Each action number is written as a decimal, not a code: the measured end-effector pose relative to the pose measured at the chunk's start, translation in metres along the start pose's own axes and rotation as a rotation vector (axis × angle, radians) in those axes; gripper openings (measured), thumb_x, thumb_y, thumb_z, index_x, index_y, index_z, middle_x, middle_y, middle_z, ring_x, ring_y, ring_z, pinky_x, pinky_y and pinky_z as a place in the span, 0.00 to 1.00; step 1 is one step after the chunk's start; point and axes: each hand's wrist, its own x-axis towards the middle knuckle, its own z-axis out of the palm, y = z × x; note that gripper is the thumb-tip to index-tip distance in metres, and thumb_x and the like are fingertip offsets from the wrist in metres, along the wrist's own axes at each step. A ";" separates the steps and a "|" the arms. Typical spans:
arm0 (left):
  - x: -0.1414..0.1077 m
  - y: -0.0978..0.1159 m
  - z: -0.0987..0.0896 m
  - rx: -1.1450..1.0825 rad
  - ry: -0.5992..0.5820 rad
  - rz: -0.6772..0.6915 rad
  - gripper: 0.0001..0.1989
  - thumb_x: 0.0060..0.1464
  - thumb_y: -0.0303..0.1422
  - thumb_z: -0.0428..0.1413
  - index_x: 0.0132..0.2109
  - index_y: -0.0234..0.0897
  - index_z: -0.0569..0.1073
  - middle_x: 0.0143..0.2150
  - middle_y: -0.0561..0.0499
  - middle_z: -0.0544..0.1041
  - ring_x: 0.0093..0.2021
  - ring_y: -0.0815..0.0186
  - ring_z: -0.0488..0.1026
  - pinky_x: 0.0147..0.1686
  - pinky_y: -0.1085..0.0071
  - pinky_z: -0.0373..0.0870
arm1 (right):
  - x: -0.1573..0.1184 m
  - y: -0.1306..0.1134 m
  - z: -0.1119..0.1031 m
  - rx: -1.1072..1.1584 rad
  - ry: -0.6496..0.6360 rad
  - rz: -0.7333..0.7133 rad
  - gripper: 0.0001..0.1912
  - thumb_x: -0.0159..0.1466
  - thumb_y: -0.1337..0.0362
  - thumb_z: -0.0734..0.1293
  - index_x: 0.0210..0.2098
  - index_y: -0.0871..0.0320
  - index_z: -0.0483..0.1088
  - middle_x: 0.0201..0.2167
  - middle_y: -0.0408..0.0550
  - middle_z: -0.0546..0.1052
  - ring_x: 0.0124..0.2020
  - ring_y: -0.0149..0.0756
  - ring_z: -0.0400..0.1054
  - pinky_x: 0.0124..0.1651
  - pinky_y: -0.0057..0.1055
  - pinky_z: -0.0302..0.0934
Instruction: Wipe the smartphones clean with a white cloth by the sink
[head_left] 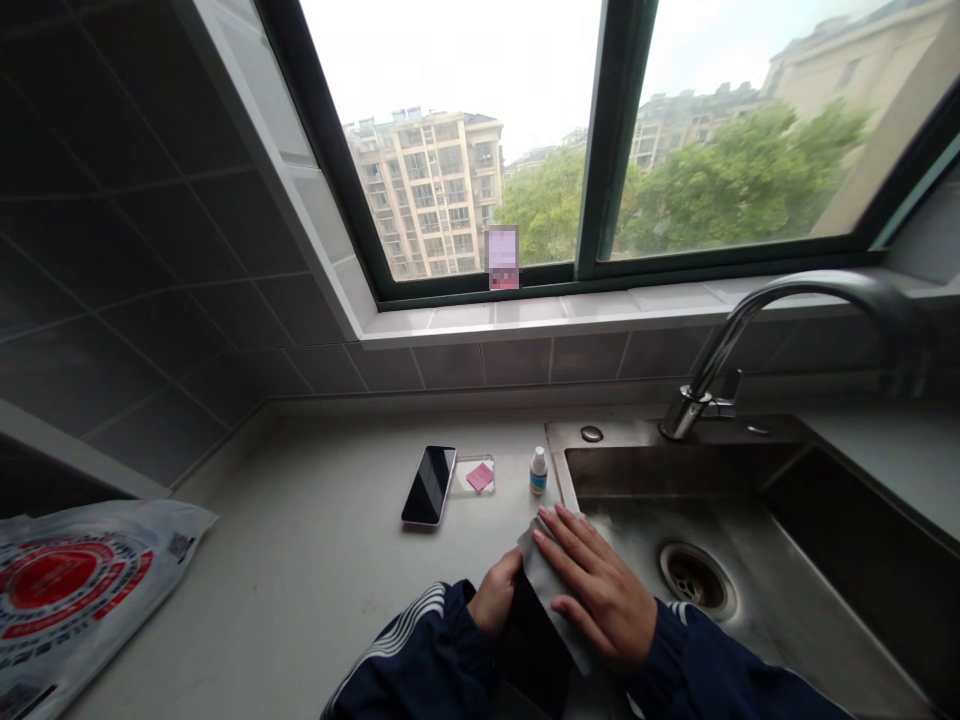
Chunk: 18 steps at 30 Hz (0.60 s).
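Note:
My left hand (496, 594) is closed on the left edge of a dark, flat, tablet-like object (529, 640), whose lower end runs out of view. A grey cloth (541, 578) with a zigzag-cut edge covers part of its surface. Flat on top of the cloth lies my right hand (600, 590), fingers stretched out and thumb apart. Just beyond the fingertips a small white spray bottle (538, 472) with a coloured label stands upright. To its left are a pink square (480, 477) on a clear case (461, 489) and a phone (430, 487) with a black screen.
A steel sink (637, 515) with a drain (697, 580) and a curved tap (712, 355) is at the right. The pale counter (300, 570) runs left to a printed plastic bag (82, 600). A small card (502, 257) leans at the window.

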 end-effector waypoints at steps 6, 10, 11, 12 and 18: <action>0.004 -0.003 0.004 0.030 -0.051 0.110 0.17 0.50 0.33 0.61 0.48 0.34 0.77 0.56 0.45 0.74 0.66 0.54 0.58 0.69 0.60 0.36 | 0.001 0.003 -0.002 0.045 0.038 -0.005 0.29 0.70 0.58 0.57 0.67 0.62 0.53 0.69 0.56 0.50 0.67 0.52 0.48 0.64 0.48 0.54; 0.007 -0.003 0.015 -0.160 -0.123 -0.045 0.26 0.57 0.47 0.51 0.52 0.31 0.75 0.53 0.42 0.76 0.63 0.50 0.62 0.67 0.54 0.46 | 0.003 0.002 -0.004 0.100 0.049 0.030 0.28 0.69 0.63 0.59 0.66 0.62 0.54 0.68 0.57 0.53 0.66 0.49 0.53 0.63 0.44 0.58; 0.007 -0.001 0.017 -0.176 -0.140 -0.080 0.27 0.58 0.49 0.50 0.53 0.32 0.74 0.53 0.42 0.76 0.62 0.50 0.63 0.66 0.54 0.48 | 0.003 0.003 -0.004 0.114 0.060 0.049 0.27 0.69 0.64 0.59 0.66 0.62 0.55 0.67 0.57 0.54 0.65 0.48 0.54 0.62 0.42 0.59; 0.005 0.001 0.018 -0.193 -0.158 -0.110 0.28 0.58 0.49 0.48 0.54 0.33 0.73 0.53 0.43 0.76 0.62 0.50 0.64 0.65 0.55 0.49 | 0.003 0.003 -0.004 0.128 0.072 0.065 0.27 0.69 0.64 0.59 0.66 0.61 0.55 0.67 0.57 0.56 0.65 0.47 0.55 0.62 0.42 0.60; -0.009 0.016 0.028 -0.198 -0.231 -0.261 0.30 0.56 0.54 0.48 0.54 0.37 0.73 0.44 0.42 0.79 0.52 0.46 0.73 0.58 0.46 0.59 | -0.001 0.007 0.002 0.209 0.151 0.127 0.26 0.69 0.65 0.58 0.66 0.57 0.56 0.63 0.55 0.63 0.62 0.44 0.60 0.60 0.39 0.62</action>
